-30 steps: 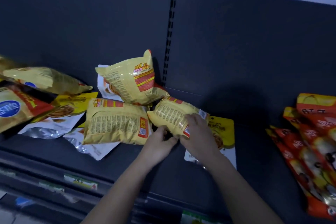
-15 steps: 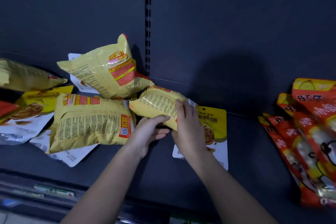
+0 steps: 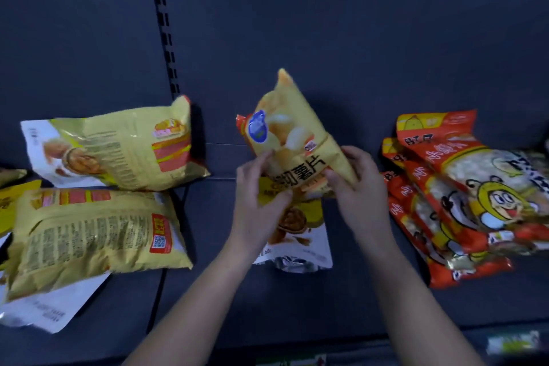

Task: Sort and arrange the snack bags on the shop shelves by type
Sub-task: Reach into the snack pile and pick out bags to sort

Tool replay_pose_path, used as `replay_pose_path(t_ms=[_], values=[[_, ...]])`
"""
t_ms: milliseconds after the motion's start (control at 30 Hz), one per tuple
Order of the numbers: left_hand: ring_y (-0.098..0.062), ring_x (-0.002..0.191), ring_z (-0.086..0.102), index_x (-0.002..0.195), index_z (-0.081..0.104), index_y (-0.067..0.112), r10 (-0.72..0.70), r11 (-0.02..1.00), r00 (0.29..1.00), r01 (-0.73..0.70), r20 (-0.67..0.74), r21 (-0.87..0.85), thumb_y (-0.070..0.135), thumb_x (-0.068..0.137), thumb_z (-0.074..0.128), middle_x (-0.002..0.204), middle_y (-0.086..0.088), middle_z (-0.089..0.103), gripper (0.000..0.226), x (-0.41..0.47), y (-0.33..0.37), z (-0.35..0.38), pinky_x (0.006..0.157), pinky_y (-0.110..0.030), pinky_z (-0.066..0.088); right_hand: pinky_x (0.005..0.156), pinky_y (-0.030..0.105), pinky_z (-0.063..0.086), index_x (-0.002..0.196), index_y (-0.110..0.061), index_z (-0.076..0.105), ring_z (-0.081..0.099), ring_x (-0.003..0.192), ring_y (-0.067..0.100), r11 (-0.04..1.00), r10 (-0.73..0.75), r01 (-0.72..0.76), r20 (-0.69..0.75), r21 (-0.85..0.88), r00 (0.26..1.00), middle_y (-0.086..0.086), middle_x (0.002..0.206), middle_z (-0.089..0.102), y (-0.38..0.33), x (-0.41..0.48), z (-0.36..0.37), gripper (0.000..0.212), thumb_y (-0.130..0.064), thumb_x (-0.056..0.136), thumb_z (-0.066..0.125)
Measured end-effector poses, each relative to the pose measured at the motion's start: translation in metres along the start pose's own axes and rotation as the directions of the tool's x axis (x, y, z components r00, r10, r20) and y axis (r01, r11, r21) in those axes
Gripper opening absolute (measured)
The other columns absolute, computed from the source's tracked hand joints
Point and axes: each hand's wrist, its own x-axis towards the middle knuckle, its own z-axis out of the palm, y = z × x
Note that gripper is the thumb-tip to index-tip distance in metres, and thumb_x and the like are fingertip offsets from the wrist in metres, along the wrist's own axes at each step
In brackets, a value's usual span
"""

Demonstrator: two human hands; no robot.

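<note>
- We hold the yellow potato chip bag (image 3: 292, 140) over the middle of the shelf (image 3: 297, 306), front face showing, long axis near-to-far, top tilted far-left.
- Our left hand (image 3: 258, 202) pinches its left edge; our right hand (image 3: 359, 190) grips its near-right corner.
- A walnut pouch (image 3: 297, 232) lies beneath, with bare shelf to the left and orange snack bags (image 3: 445, 202) just to the right.

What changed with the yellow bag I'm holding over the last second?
The left hand and right hand lifted the puffy yellow crisp bag and flipped it front up. The two yellow bags lying at left and the stacked orange-red bags at right stayed put.
</note>
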Motion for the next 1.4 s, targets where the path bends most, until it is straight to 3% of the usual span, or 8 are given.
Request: replay_pose_path(t_ms=[200, 400, 533, 767, 833, 1100, 1233, 1400], values=[[0.017, 0.122, 0.027, 0.140, 0.033, 0.032, 0.131, 0.970, 0.920, -0.196, 0.370, 0.143, 0.022, 0.079, 0.062, 0.129, 0.014, 0.029, 0.069, -0.003, -0.003, 0.049, 0.101, -0.003, 0.022, 0.076, 0.031, 0.054, 0.118, -0.016, 0.054, 0.063, 0.096, 0.021, 0.963, 0.257, -0.240, -0.145, 0.127, 0.955, 0.007, 0.107, 0.064, 0.041, -0.003, -0.064, 0.036, -0.011, 0.085, 0.066], [-0.021, 0.140, 0.024, 0.149, 0.017, 0.023, -0.054, 0.826, 0.816, -0.287, 0.575, 0.485, 0.033, 0.089, 0.060, 0.157, 0.005, 0.009, 0.075, -0.014, -0.025, 0.074, 0.114, -0.034, 0.022, 0.074, 0.045, 0.055, 0.125, -0.014, 0.049, 0.062, 0.091, 0.028, 0.868, 0.493, -0.493, -0.011, -0.062, 0.870, 0.008, 0.120, 0.057, 0.068, -0.008, -0.091, 0.034, -0.015, 0.092, 0.056], [-0.025, 0.139, 0.024, 0.151, 0.005, 0.022, -0.219, 0.643, 0.805, -0.306, 0.551, 0.702, 0.050, 0.094, 0.043, 0.159, -0.001, 0.007, 0.074, -0.016, -0.034, 0.073, 0.112, -0.033, 0.016, 0.082, 0.044, 0.049, 0.117, -0.001, 0.059, 0.057, 0.102, 0.041, 0.709, 0.148, -0.081, 0.036, -0.700, 0.988, 0.021, 0.110, 0.062, 0.071, -0.012, -0.081, 0.030, -0.011, 0.090, 0.053], [-0.024, 0.146, 0.005, 0.150, 0.016, 0.016, -0.391, 0.345, 0.802, -0.328, 0.452, 0.880, 0.064, 0.090, 0.032, 0.158, -0.006, 0.016, 0.078, -0.014, -0.039, 0.062, 0.117, -0.044, -0.001, 0.111, 0.045, 0.012, 0.130, -0.014, 0.053, 0.035, 0.136, 0.031, 0.558, 0.091, 0.257, 0.366, -0.789, 0.926, 0.012, 0.143, 0.045, 0.066, -0.012, -0.037, 0.067, -0.055, 0.088, 0.019], [-0.024, 0.147, 0.001, 0.148, 0.019, 0.018, -0.411, 0.324, 0.828, -0.259, 0.382, 0.910, 0.061, 0.091, 0.037, 0.158, -0.005, 0.011, 0.074, -0.014, -0.038, 0.051, 0.118, -0.045, -0.001, 0.106, 0.047, 0.024, 0.114, -0.012, 0.064, 0.050, 0.123, 0.033, 0.590, 0.014, 0.323, 0.410, -0.740, 0.912, 0.012, 0.126, 0.059, 0.062, -0.015, -0.023, 0.054, -0.045, 0.088, 0.030], [-0.027, 0.138, 0.024, 0.144, 0.023, 0.014, -0.515, 0.489, 0.857, 0.264, 0.031, 0.832, 0.056, 0.084, 0.055, 0.151, -0.008, 0.023, 0.080, -0.010, -0.040, -0.012, 0.108, -0.037, 0.025, 0.091, 0.032, 0.038, 0.130, -0.011, 0.049, 0.051, 0.115, 0.028, 0.866, 0.199, 0.056, 0.447, -0.496, 0.872, 0.011, 0.126, 0.053, 0.046, -0.033, 0.045, 0.042, -0.031, 0.093, 0.052], [-0.026, 0.127, 0.040, 0.133, 0.036, 0.015, -0.540, 0.742, 0.838, 0.516, -0.073, 0.429, 0.020, 0.076, 0.073, 0.133, -0.008, 0.042, 0.068, -0.009, -0.037, -0.027, 0.103, -0.035, 0.038, 0.100, 0.034, 0.040, 0.117, -0.030, 0.057, 0.052, 0.115, 0.026, 0.945, 0.310, -0.251, 0.336, -0.208, 0.889, 0.007, 0.125, 0.052, 0.046, -0.035, 0.061, 0.038, -0.025, 0.080, 0.066], [-0.013, 0.093, 0.058, 0.125, 0.039, 0.016, -0.462, 0.858, 0.872, 0.486, -0.164, 0.167, -0.002, 0.074, 0.069, 0.094, 0.014, 0.055, 0.062, -0.019, -0.021, -0.043, 0.074, -0.024, 0.048, 0.092, 0.050, 0.050, 0.095, -0.040, 0.061, 0.059, 0.108, 0.022, 0.892, 0.397, -0.436, 0.255, 0.122, 0.882, 0.000, 0.118, 0.057, 0.060, -0.040, 0.065, 0.031, -0.032, 0.067, 0.070]])
